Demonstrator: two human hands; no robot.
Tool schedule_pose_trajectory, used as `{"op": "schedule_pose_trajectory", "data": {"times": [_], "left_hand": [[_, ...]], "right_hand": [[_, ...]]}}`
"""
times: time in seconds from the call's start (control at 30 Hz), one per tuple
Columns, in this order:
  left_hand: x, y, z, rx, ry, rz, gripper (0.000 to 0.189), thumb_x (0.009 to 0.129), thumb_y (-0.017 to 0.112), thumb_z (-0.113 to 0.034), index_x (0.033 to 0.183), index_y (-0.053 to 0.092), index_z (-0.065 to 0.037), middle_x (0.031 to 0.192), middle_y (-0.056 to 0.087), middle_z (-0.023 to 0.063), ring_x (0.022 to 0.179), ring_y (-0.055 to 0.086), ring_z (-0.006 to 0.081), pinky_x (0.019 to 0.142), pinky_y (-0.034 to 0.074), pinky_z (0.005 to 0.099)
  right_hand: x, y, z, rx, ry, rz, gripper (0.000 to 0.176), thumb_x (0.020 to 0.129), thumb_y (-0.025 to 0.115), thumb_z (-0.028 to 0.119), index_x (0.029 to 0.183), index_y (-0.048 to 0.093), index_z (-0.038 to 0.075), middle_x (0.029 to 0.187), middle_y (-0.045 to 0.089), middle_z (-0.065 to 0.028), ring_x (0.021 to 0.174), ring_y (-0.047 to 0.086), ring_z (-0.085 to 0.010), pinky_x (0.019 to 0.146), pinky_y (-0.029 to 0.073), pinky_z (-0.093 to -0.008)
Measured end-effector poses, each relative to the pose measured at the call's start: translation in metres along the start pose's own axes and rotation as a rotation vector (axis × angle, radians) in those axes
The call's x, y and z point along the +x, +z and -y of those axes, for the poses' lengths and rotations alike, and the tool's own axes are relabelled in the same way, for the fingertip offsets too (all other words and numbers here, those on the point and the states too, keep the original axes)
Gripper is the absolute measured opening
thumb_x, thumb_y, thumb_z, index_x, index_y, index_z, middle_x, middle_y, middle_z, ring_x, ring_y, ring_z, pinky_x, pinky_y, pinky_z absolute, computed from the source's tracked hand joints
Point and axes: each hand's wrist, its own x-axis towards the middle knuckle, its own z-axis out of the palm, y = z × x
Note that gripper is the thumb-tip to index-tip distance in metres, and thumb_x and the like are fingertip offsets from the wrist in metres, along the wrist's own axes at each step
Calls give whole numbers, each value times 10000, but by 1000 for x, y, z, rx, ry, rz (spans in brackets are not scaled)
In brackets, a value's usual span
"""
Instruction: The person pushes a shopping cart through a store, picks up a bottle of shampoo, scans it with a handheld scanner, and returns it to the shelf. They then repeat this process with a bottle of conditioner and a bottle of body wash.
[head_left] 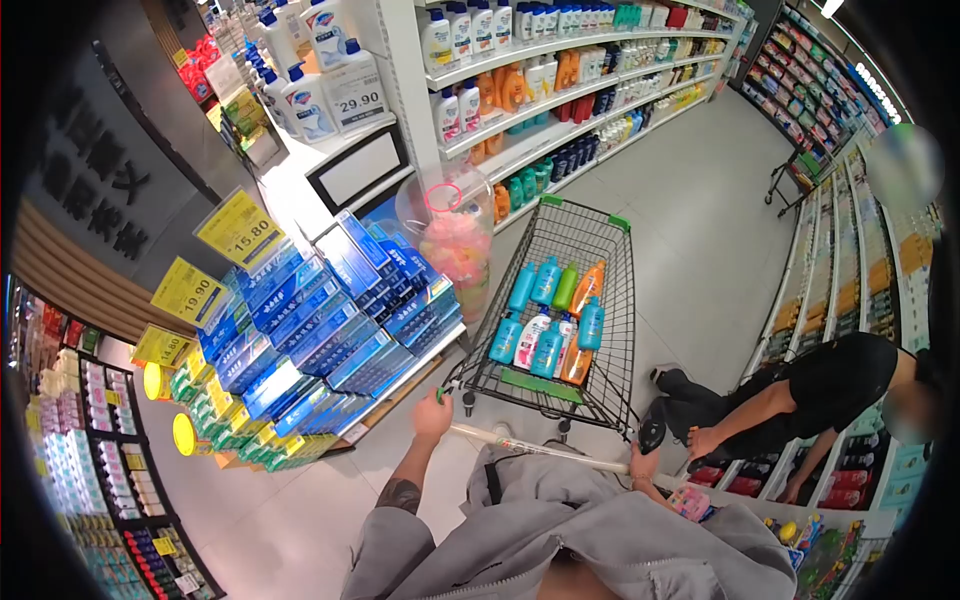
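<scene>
The left hand is closed around the left end of the cart's handle. The right hand grips the right end, and a dark object sticks up just above its knuckles; I cannot tell what it is. Hands set wide at both ends likely give the best leverage for steering the cart. Inside the cart, coloured bottles lie in two rows on the basket floor, probably laid flat so they cannot topple. Close to the cart's left side stands a stacked display of blue boxes under yellow price tags. Right of the cart another person bends low towards the bottom shelves, one hand near the cart's rear corner.
</scene>
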Motion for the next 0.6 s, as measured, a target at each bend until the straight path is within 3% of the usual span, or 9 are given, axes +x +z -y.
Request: {"op": "schedule_pose_trajectory", "data": {"times": [0.33, 0.5, 0.6], "left_hand": [[89, 10, -62, 70, 7, 78, 293, 822, 498, -302, 955, 590, -58, 716, 638, 209, 693, 628, 386, 682, 491, 488], [123, 17, -91, 104, -13, 83, 270, 821, 507, -302, 913, 587, -62, 716, 640, 206, 682, 625, 391, 657, 488, 491], [151, 30, -104, 48, 14, 87, 269, 818, 520, -315, 915, 576, -70, 716, 633, 220, 685, 619, 406, 644, 481, 511]], "right_hand": [[61, 35, 64, 31, 46, -114, 366, 752, 706, 197, 989, 566, -43, 919, 626, -201, 879, 596, -366, 791, 441, -408], [87, 37, 86, 15, 58, -98, 416, 760, 704, 240, 1003, 556, -63, 918, 628, -211, 848, 601, -370, 764, 447, -410], [117, 50, 92, 40, 48, -173, 360, 758, 689, 190, 975, 557, -65, 877, 626, -220, 821, 607, -362, 742, 451, -408]]}}
